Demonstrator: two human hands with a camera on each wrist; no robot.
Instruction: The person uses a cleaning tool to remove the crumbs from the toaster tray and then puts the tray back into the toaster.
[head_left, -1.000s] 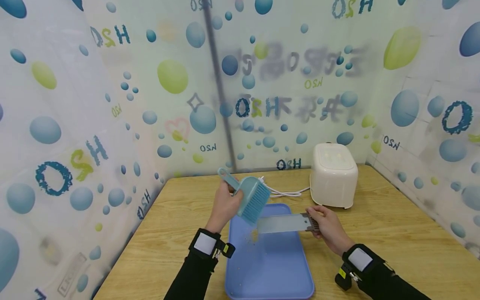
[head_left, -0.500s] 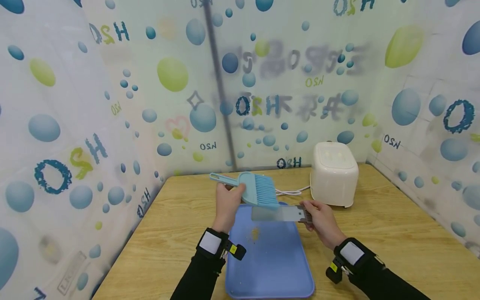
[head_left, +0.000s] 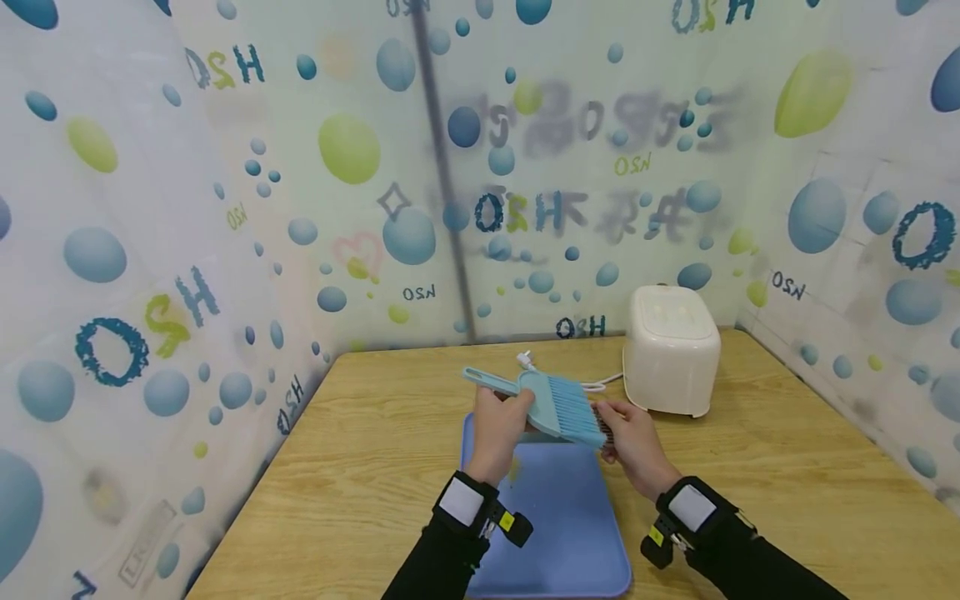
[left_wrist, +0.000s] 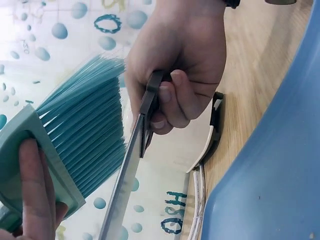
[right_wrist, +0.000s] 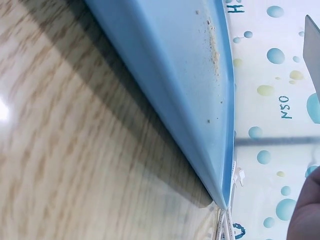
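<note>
My left hand (head_left: 495,437) grips a light blue hand brush (head_left: 547,404), its fingers spread along the brush's head in the left wrist view. My right hand (head_left: 633,446) pinches the dark ribbed end of a flat metal crumb tray (left_wrist: 125,180). In the head view the brush's bristles lie across the crumb tray and hide most of it. The left wrist view shows the bristle tips close to the plate's dark end. Both are held above a blue tray (head_left: 555,517), where a small patch of crumbs (right_wrist: 214,50) lies.
A white toaster (head_left: 671,358) stands at the back right of the wooden table (head_left: 360,467). Its white cord and plug (head_left: 525,358) lie behind the blue tray. Patterned curtains (head_left: 345,208) close off the back and both sides.
The brush has swung level and moved right across the crumb tray, up to its dark end. The right hand has drawn in slightly left, still pinching the crumb tray.
</note>
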